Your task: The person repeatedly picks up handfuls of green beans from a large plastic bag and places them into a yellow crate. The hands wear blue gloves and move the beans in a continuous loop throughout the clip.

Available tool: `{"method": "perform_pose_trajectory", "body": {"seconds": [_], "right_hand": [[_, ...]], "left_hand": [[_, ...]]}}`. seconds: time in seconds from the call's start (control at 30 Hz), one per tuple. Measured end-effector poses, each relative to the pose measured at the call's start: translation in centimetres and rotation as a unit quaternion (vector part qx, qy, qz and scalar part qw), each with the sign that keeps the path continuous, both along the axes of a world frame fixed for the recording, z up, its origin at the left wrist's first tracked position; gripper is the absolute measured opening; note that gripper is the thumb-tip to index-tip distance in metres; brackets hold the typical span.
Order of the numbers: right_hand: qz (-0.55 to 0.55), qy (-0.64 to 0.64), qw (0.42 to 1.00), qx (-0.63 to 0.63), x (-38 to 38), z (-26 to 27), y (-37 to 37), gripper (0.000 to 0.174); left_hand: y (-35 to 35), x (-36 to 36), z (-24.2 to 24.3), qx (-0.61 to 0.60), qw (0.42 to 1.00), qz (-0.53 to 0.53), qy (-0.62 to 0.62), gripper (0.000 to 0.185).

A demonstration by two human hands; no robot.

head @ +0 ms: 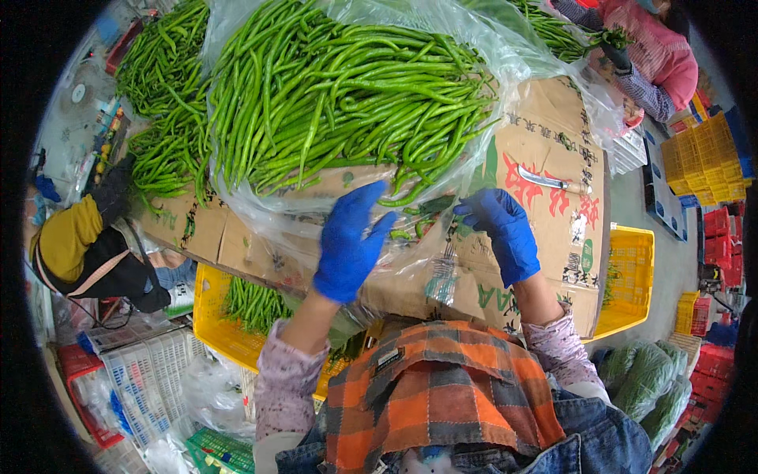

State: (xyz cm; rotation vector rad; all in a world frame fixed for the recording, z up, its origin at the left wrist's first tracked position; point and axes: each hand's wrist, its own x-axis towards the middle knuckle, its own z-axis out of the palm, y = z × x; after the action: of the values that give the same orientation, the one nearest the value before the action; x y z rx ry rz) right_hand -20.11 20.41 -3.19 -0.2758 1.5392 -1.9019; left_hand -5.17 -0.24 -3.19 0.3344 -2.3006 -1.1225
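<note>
My left hand (350, 246), in a blue glove, hovers over the near edge of a clear plastic sheet (260, 216). Its thumb and fingers are apart, and I see nothing in them. My right hand (505, 234), gloved alike, has its fingers curled by the right part of the sheet; whether they pinch it cannot be made out. Between the hands lie short green pepper pieces (400, 235) and a dark green scrap (437, 205). Beyond them, a large heap of long green chili peppers (355, 95) rests on the sheet. Right of it, a wooden-handled knife (553, 180) lies on the cardboard.
Printed cardboard (533, 124) covers the table. Loose chilies (172, 154) lie at left, beside a person in a yellow sleeve (71, 237). Another person in pink (651, 53) holds chilies at far right. Yellow crates (207, 320) stand below the near edge, with bagged green produce (645, 379) at right.
</note>
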Motion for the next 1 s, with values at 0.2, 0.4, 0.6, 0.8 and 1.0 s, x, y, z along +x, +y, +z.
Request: {"method": "perform_pose_trajectory", "body": {"seconds": [0.2,0.4,0.6,0.8,1.0], "right_hand": [[0.005,-0.038,0.999,-0.016,-0.5,-0.5,0.7,0.025],[-0.03,-0.066,0.997,-0.037,-1.4,-1.7,2.7,0.024],[-0.018,-0.073,0.995,-0.064,-2.3,-2.1,2.0,0.025],[0.024,-0.081,0.992,-0.09,-2.2,-1.3,0.4,0.025],[0.022,-0.086,0.99,-0.109,-2.7,-1.6,0.6,0.024]], "left_hand": [[-0.6,-11.2,-3.3,-0.039,0.983,-0.025,-0.179,0.047],[1.0,-14.0,-1.4,-0.203,0.928,-0.092,-0.299,0.076],[-2.0,-10.4,-5.2,-0.208,0.935,-0.133,-0.255,0.069],[0.2,-12.3,-3.5,-0.269,0.881,-0.107,-0.374,0.057],[-2.2,-11.8,-0.8,0.168,0.932,-0.147,-0.286,0.043]]}}
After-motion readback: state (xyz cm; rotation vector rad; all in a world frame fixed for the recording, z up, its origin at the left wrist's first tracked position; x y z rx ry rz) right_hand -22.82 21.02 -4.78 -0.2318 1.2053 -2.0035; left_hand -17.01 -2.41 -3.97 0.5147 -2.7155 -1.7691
